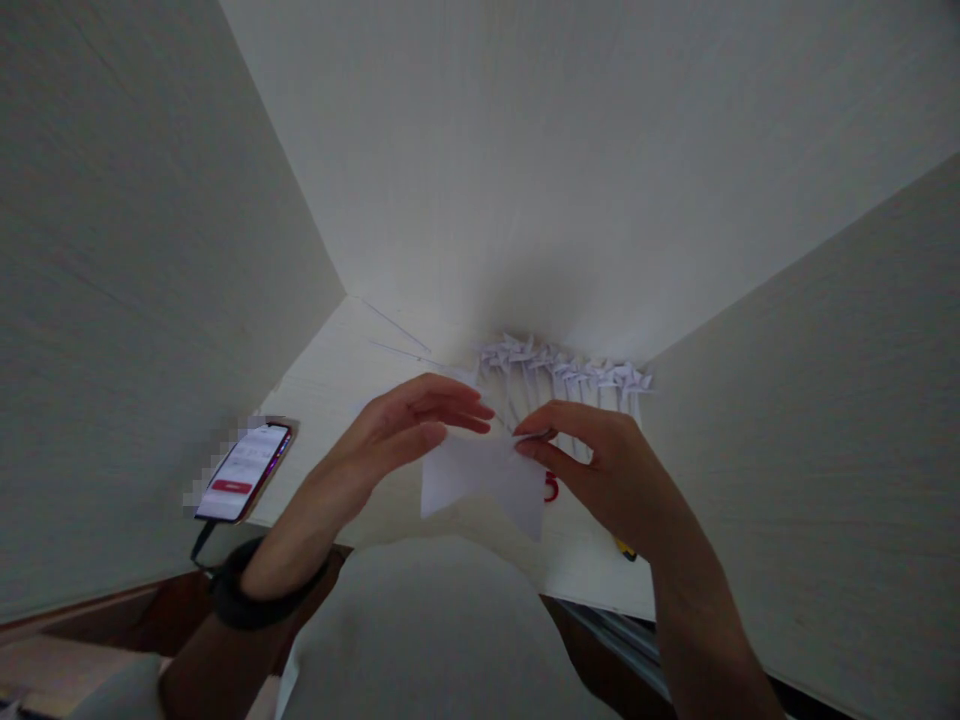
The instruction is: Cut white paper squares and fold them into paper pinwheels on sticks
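Observation:
A white paper piece (480, 475), with two points at its lower edge and a notch between them, hangs in front of me. My right hand (592, 450) pinches its upper right corner between thumb and fingers. Something thin and greyish shows at those fingertips, too small to name. At the upper left of the paper is my left hand (412, 420), fingers stretched out and apart from the thumb. The thumb tip is close to the paper's edge; I cannot tell whether it touches. Behind my hands, several white paper pinwheels (570, 370) on thin sticks lie in a row.
A phone (244, 475) with a lit screen and a cable rests at the left of the white table (322, 390). Thin sticks (397, 325) lie near the back corner. A red loop (551, 487) and a yellow-black object (625, 549) are partly hidden. Pale panels surround the table.

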A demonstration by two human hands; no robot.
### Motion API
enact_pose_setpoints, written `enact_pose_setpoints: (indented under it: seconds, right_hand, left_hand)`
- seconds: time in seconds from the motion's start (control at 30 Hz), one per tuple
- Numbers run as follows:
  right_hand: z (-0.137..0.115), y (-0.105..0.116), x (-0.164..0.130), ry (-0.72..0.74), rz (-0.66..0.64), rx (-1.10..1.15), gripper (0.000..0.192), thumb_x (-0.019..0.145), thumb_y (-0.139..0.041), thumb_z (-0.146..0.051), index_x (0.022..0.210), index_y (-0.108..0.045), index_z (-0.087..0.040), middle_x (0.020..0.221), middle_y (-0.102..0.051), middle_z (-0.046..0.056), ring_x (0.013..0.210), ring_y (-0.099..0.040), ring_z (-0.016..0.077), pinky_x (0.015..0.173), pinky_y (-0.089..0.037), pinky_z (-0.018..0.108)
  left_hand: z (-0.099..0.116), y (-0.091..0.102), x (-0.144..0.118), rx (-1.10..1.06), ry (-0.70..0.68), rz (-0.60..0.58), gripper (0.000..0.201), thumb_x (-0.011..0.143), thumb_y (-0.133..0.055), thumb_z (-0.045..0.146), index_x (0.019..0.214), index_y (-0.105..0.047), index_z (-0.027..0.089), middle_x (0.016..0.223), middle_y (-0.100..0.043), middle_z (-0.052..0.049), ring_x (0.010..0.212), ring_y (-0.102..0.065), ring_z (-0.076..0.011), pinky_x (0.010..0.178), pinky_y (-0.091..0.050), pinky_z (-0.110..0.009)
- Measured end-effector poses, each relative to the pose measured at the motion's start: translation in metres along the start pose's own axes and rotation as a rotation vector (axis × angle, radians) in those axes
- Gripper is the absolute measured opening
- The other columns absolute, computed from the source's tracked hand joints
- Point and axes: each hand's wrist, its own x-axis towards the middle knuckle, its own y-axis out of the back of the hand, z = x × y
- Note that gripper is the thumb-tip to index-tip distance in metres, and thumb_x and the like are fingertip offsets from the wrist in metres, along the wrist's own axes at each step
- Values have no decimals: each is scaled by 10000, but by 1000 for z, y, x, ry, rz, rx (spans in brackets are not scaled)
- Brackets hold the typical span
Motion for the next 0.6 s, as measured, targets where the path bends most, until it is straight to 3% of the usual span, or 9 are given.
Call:
enact_pose_setpoints:
  seconds: [0.1, 0.17, 0.3, 0.47, 0.6]
  right_hand:
    - [-6, 2, 4, 13, 20, -36, 82, 801, -679, -149, 809, -675, -231, 729, -711, -34, 679, -666, 139, 643, -504, 249]
    - [-8, 3, 4, -2, 64, -28, 98, 801, -676, -132, 803, -666, -229, 726, -711, -40, 689, -673, 138, 665, -506, 248]
    - [-12, 2, 1, 3, 62, -22, 124, 824, -648, -115, 790, -663, -233, 742, -723, -45, 710, -685, 135, 675, -502, 240]
    - [-12, -2, -2, -22, 120, -64, 215, 818, -671, -142, 992, -616, -256, 777, -743, -45, 733, -714, 159, 675, -504, 265]
    - [-11, -3, -1, -2, 165, -84, 105, 828, -666, -158, 862, -610, -240, 793, -729, -33, 756, -705, 166, 673, -493, 274]
  left_hand:
    - [1, -4, 7, 132, 111, -37, 43, 770, -666, 217, 751, -675, 180, 731, -674, -4, 693, -621, -134, 620, -460, -214]
    - [-2, -9, 9, 98, 152, -34, 80, 757, -671, 207, 690, -639, 176, 641, -626, 28, 595, -577, -104, 559, -436, -198]
    - [-9, -17, 9, 15, 192, -57, 73, 754, -686, 222, 808, -655, 183, 749, -688, 10, 685, -633, -115, 627, -476, -210]
    - [-8, -23, 10, 6, 194, 26, 80, 716, -718, 231, 764, -689, 174, 717, -719, -11, 670, -665, -146, 608, -494, -232]
    - [-8, -25, 10, -26, 191, 72, 150, 715, -715, 230, 858, -735, 190, 751, -751, -24, 705, -688, -168, 640, -521, -256]
